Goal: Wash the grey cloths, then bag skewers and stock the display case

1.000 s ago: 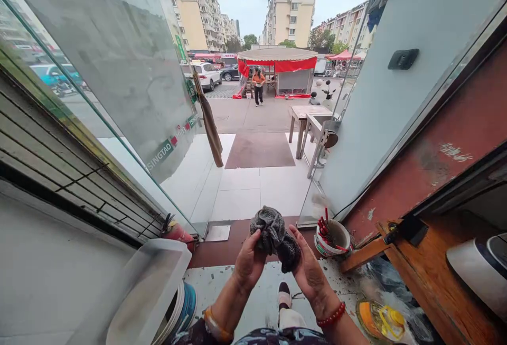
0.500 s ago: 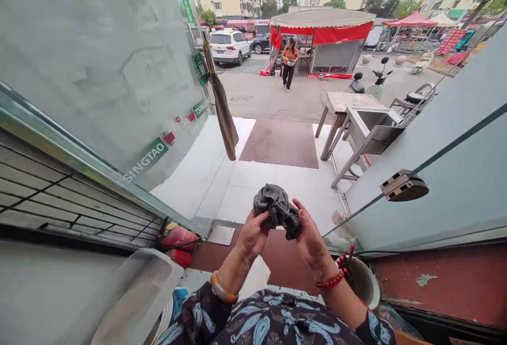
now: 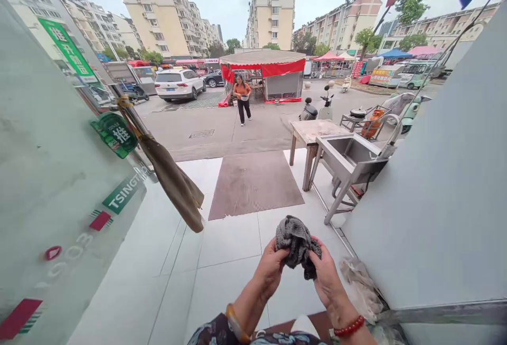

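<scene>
A crumpled dark grey cloth [image 3: 293, 240] is bunched up between my two hands, held out in front of my body over the white tiles. My left hand [image 3: 271, 266] grips its left side, thumb on top. On the other side my right hand [image 3: 325, 271] has its fingers and thumb closed round the cloth's right edge. The underside of the cloth and some fingertips are hidden.
Ahead lies a brown mat [image 3: 255, 184]. To the right stand a worn wooden table [image 3: 315, 129] and a metal sink [image 3: 348, 152]. A glass door [image 3: 59, 176] with a hanging brown cloth [image 3: 170, 178] is at left. A person [image 3: 242, 101] walks outside.
I have moved forward through the doorway, so the sink, table and mat look nearer. My right hand has closed on the cloth. The person outside has come closer.
</scene>
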Available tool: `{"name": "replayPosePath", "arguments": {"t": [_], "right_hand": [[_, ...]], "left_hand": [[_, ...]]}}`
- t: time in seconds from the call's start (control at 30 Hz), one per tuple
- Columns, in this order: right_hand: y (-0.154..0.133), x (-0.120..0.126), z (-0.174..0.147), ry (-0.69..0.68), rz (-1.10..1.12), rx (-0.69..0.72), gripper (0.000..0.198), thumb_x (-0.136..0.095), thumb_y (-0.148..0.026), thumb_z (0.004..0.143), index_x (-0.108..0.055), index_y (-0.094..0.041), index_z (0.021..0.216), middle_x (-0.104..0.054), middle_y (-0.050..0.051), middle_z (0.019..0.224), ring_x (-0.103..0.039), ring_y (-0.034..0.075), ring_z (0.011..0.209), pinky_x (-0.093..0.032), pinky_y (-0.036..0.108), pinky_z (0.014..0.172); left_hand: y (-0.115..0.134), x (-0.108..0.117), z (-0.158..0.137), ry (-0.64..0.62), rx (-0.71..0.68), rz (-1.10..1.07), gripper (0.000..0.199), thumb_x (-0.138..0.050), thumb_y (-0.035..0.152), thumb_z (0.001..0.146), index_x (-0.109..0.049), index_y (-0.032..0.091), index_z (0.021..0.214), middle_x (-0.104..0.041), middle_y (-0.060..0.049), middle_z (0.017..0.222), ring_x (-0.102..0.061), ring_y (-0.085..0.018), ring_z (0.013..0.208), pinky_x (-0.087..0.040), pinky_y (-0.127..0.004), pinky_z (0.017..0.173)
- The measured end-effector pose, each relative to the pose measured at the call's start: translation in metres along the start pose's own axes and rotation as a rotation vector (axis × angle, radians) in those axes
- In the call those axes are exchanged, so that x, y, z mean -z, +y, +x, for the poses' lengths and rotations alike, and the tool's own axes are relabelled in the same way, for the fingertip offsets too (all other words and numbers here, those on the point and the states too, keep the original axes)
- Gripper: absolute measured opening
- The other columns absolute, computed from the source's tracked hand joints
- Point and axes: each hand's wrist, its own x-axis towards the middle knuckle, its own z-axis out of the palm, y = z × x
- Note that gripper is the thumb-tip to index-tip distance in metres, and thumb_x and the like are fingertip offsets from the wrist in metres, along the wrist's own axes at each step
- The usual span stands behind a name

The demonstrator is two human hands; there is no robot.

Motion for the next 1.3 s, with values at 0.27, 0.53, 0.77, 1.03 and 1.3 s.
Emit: {"name": "replayPosePath", "arguments": {"t": [0.27, 0.53, 0.77, 1.03, 1.3], "right_hand": [[-0.051, -0.022, 0.178, -0.066, -0.061, 0.052, 0.051, -0.083, -0.036, 0.066, -0.061, -0.025, 0.110, -0.072, 0.003, 0.101, -0.066, 0.023, 0.091, -0.053, 0.034, 0.081], [-0.137, -0.054, 0.366, -0.299, -0.471, 0.214, 0.031, -0.073, -0.027, 0.072, -0.069, -0.021, 0.101, -0.070, 0.007, 0.105, -0.063, 0.025, 0.096, -0.048, 0.038, 0.091], [-0.169, -0.081, 0.507, -0.334, -0.583, 0.453, 0.031, -0.063, -0.013, 0.073, -0.073, -0.026, 0.099, -0.066, 0.006, 0.119, -0.057, 0.027, 0.117, -0.039, 0.042, 0.109], [-0.224, -0.115, 0.675, -0.113, -0.708, 0.714, 0.031, -0.055, -0.014, 0.079, -0.069, -0.025, 0.104, -0.066, 0.006, 0.120, -0.059, 0.024, 0.116, -0.044, 0.042, 0.105], [-0.278, -0.052, 0.768, 0.479, -0.931, 0.804, 0.028, -0.054, -0.035, 0.087, -0.064, -0.021, 0.110, -0.064, 0.012, 0.124, -0.060, 0.030, 0.115, -0.046, 0.050, 0.100]], "left_hand": [[0.033, -0.011, 0.187, -0.022, 0.127, -0.028, 0.037, -0.076, 0.035, 0.074, -0.067, 0.019, 0.106, -0.071, -0.009, 0.106, -0.065, -0.021, 0.086, -0.048, -0.031, 0.074], [0.070, -0.078, 0.376, 0.026, 0.229, -0.147, 0.056, -0.059, 0.065, 0.081, -0.070, 0.014, 0.104, -0.074, -0.012, 0.101, -0.067, -0.026, 0.095, -0.049, -0.033, 0.079], [0.085, -0.130, 0.540, 0.079, 0.222, -0.243, 0.040, -0.080, 0.050, 0.070, -0.063, 0.019, 0.089, -0.071, -0.003, 0.083, -0.065, -0.018, 0.079, -0.049, -0.029, 0.079], [0.131, -0.201, 0.741, -0.087, 0.253, -0.097, 0.033, -0.079, 0.020, 0.063, -0.059, 0.019, 0.089, -0.069, -0.002, 0.083, -0.065, -0.016, 0.078, -0.050, -0.028, 0.077], [0.087, -0.320, 0.860, -0.327, 0.521, -0.052, 0.035, -0.076, 0.024, 0.061, -0.056, 0.020, 0.090, -0.063, 0.001, 0.075, -0.059, -0.013, 0.066, -0.046, -0.026, 0.065]]}}
